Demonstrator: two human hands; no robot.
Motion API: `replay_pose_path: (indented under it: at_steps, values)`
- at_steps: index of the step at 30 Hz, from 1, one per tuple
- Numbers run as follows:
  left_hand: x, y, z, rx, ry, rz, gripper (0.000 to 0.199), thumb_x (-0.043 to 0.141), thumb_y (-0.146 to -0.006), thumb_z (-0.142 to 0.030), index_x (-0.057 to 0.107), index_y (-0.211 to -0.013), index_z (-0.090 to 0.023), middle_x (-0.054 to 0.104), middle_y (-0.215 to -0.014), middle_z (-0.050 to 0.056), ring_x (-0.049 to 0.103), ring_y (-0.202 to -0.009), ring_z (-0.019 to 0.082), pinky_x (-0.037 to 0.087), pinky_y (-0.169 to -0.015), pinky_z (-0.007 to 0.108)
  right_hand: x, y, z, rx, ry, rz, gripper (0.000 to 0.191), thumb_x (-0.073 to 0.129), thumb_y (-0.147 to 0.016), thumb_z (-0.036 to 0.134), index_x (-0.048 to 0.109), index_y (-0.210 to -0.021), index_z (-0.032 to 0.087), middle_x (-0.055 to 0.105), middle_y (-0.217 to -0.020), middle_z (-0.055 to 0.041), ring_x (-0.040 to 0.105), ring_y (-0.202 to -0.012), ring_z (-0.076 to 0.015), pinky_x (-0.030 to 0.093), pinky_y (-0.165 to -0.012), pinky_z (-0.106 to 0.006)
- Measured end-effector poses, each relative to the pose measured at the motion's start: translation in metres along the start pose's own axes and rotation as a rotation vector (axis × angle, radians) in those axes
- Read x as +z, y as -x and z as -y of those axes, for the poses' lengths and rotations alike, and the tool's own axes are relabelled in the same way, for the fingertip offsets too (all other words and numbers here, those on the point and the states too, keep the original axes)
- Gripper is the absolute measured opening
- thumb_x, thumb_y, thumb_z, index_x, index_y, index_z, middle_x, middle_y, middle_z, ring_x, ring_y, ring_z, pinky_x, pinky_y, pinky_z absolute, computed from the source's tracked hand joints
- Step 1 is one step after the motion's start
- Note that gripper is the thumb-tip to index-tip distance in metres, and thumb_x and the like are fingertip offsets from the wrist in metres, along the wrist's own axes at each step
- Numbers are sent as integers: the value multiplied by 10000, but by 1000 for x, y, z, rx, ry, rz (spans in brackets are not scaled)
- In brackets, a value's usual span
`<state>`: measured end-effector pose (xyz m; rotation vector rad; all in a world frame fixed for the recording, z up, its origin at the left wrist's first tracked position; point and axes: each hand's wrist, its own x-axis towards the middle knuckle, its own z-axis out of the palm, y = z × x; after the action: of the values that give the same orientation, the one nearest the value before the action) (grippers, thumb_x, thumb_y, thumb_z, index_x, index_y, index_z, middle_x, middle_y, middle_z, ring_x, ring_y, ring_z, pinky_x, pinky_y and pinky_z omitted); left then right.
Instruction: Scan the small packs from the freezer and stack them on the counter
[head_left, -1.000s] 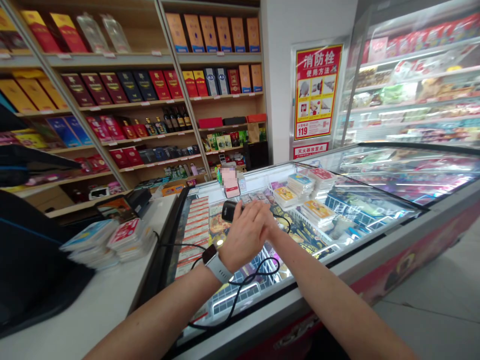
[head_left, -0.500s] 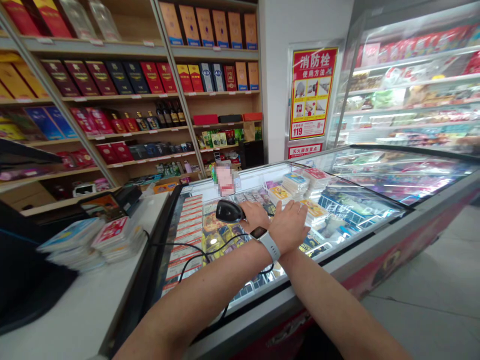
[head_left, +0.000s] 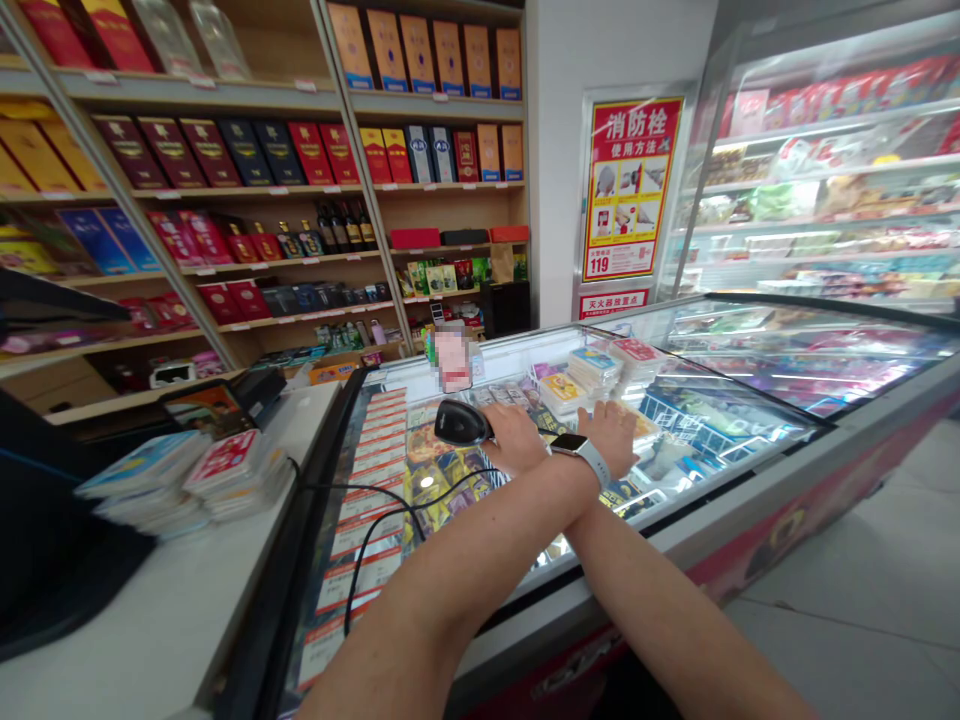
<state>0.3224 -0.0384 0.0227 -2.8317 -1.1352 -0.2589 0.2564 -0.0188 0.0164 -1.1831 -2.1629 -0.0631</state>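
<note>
My forearms cross over a glass-topped chest freezer (head_left: 487, 620). My right hand (head_left: 517, 437), at the end of the arm underneath, is closed around a black barcode scanner (head_left: 460, 424), whose head points left. A black cable (head_left: 375, 520) loops from it over the glass. My left hand (head_left: 611, 437), with a watch (head_left: 571, 444) on its wrist, reaches to the right with fingers stretched out. It lies against a stack of flat orange-and-white packs (head_left: 645, 426), mostly hidden by the hand. Behind it stand yellow packs (head_left: 561, 390), blue packs (head_left: 595, 368) and red packs (head_left: 637, 355).
On the counter (head_left: 247, 560) at left are a blue-topped stack (head_left: 146, 465) and a red-topped stack (head_left: 229, 460) of similar packs, beside a dark monitor (head_left: 45, 500). Price labels (head_left: 367, 500) line the freezer's left side. Shelves of boxed bottles (head_left: 300, 150) rise behind. A lit display fridge (head_left: 832, 190) stands right.
My left hand has moved right, off the crossing point and further over the orange-topped stack. My right hand with the scanner has barely moved.
</note>
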Motion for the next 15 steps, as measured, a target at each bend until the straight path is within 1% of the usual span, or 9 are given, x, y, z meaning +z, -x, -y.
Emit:
replay_pose_path:
  at_steps: [3, 6, 8, 10, 12, 15]
  values:
    - [2, 3, 2, 17, -26, -10, 678, 575, -856, -472, 365, -1439, -198, 364, -1505, 181, 315, -1388, 334, 296, -1083, 566, 3, 0, -1, -14, 12, 17, 329, 563, -776, 156, 580, -1105, 151, 644, -1074, -90, 562, -1038, -239, 377, -934, -384]
    - [-2, 6, 0, 27, -60, -62, 613, 597, -850, -444, 446, -1378, -171, 477, -1405, 193, 426, -1299, 334, 348, -1042, 544, 4, 0, 0, -22, 10, 8, 328, 556, -781, 148, 575, -1108, 147, 641, -1084, -93, 561, -1041, -234, 367, -945, -383]
    - [-6, 6, -3, 33, -81, -89, 479, 567, -874, -370, 517, -1297, -151, 566, -1289, 188, 515, -1199, 326, 406, -979, 522, 4, 1, 0, -26, 7, -2, 328, 552, -784, 149, 571, -1112, 148, 640, -1083, -91, 559, -1041, -232, 365, -945, -380]
    - [-10, 6, -5, 40, -85, -97, 331, 488, -900, -249, 576, -1196, -130, 630, -1160, 175, 584, -1087, 307, 465, -884, 475, 3, 2, 0, -30, 8, -6, 322, 549, -788, 152, 570, -1109, 151, 641, -1071, -85, 557, -1033, -231, 367, -937, -376]
    - [-14, 6, -6, 51, -71, -86, 282, 423, -897, -152, 613, -1102, -120, 662, -1068, 159, 622, -1007, 288, 493, -806, 426, 3, 2, 1, -29, 15, -5, 310, 548, -789, 154, 570, -1099, 156, 638, -1058, -82, 555, -1019, -229, 368, -925, -372]
    - [-16, 7, -6, 76, -53, -75, 255, 418, -886, -131, 634, -1022, -123, 680, -1008, 136, 642, -960, 271, 504, -782, 404, 2, 2, 1, -24, 27, -1, 295, 547, -787, 152, 571, -1081, 159, 631, -1049, -84, 548, -1004, -228, 368, -912, -369]
